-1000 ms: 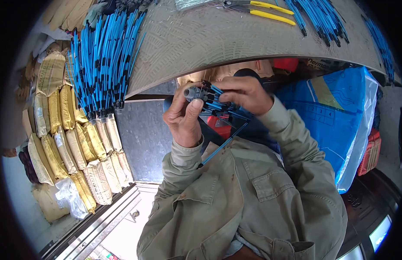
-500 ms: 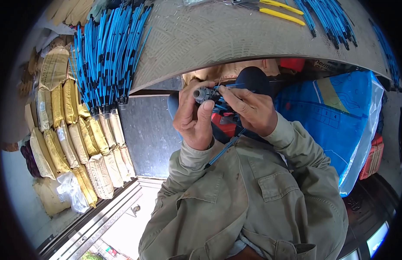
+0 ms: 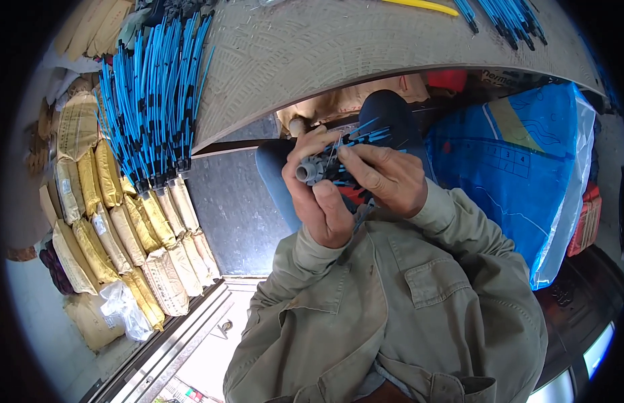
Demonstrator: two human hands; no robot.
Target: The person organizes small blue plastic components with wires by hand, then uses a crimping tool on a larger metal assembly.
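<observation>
My left hand (image 3: 320,205) is closed round a grey hub (image 3: 309,172), ring-shaped with a toothed edge and an open end, which looks like an umbrella's runner. Blue ribs (image 3: 365,134) with black joints fan out from it to the right, partly hidden by my hands. Beside the hub, my right hand (image 3: 390,180) has thumb and fingertips pinched together; a thin wire (image 3: 339,140) shows at the fingertips. The hub is held over my lap, in front of the table's near edge.
A big bundle of blue ribs (image 3: 150,101) lies at the table's left end, another (image 3: 510,20) at the far right. A yellow handle (image 3: 423,7) lies between them. Wrapped packages (image 3: 97,248) are stacked at left. A blue plastic sack (image 3: 507,181) stands at right.
The view has shifted, so the table sits higher in it. The hub has turned and more blue ribs show above my right hand. Both hands keep their grip.
</observation>
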